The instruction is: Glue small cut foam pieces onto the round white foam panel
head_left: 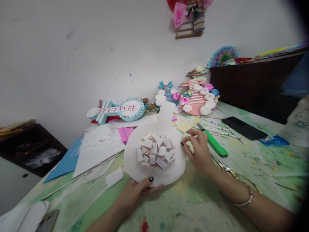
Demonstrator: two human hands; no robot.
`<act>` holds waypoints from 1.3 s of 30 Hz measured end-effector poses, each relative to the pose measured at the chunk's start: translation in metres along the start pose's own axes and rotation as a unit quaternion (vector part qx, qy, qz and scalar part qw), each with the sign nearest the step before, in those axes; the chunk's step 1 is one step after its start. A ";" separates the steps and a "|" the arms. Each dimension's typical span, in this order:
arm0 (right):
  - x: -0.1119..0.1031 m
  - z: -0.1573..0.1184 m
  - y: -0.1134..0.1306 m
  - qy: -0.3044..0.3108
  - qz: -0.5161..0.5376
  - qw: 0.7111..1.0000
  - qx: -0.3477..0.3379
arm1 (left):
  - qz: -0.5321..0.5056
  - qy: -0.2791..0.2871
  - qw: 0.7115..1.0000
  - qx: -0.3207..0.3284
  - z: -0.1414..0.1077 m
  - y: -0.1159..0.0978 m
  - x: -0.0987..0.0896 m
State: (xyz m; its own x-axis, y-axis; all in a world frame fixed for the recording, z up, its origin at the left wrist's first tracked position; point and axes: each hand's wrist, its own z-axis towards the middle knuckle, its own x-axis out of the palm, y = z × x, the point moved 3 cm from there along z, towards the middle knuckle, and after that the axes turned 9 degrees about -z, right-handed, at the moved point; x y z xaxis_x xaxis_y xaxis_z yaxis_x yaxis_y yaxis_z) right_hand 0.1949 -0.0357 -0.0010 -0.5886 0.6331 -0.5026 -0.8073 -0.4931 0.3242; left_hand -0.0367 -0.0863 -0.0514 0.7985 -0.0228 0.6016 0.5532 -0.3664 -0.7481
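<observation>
A white lute-shaped cutout (154, 127) with a round body and a narrow neck is tilted up above the table. A heap of small folded white card pieces (156, 151) covers its middle, some showing red edges. My left hand (141, 191) is closed on the bottom rim, thumb on top and fingers underneath. At the right rim, my right hand (199, 153) has thumb and index tips brought together on the edge, its other fingers curled loosely. Just right of that hand lies a green utility knife (217, 145). Scissors (225, 167) lie partly under my right forearm.
Behind stand a blue-and-white paper instrument (118, 111), a small blue one (165, 90) and a pink one with paper flowers (196, 100). Pens (216, 129) and a black phone (243, 128) lie at right. White sheets (98, 151) and a blue sheet (64, 164) lie left.
</observation>
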 end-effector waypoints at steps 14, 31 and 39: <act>0.010 -0.010 0.004 0.107 0.263 0.953 0.105 | -0.011 -0.050 0.997 0.059 0.006 -0.007 0.002; -0.004 0.003 0.007 0.209 0.435 0.844 0.233 | -0.039 -0.061 0.994 0.085 0.012 -0.015 -0.004; -0.008 -0.012 0.030 0.502 0.467 0.722 0.096 | -0.058 -0.067 0.992 0.091 0.014 -0.020 -0.008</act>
State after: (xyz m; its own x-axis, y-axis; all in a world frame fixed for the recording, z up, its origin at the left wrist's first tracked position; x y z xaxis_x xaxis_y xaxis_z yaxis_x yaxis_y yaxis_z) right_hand 0.1760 -0.0633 0.0031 -0.6304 -0.7206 -0.2886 -0.1252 -0.2725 0.9540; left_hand -0.0512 -0.0661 -0.0452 0.7440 0.1382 0.6537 0.6678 -0.1856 -0.7208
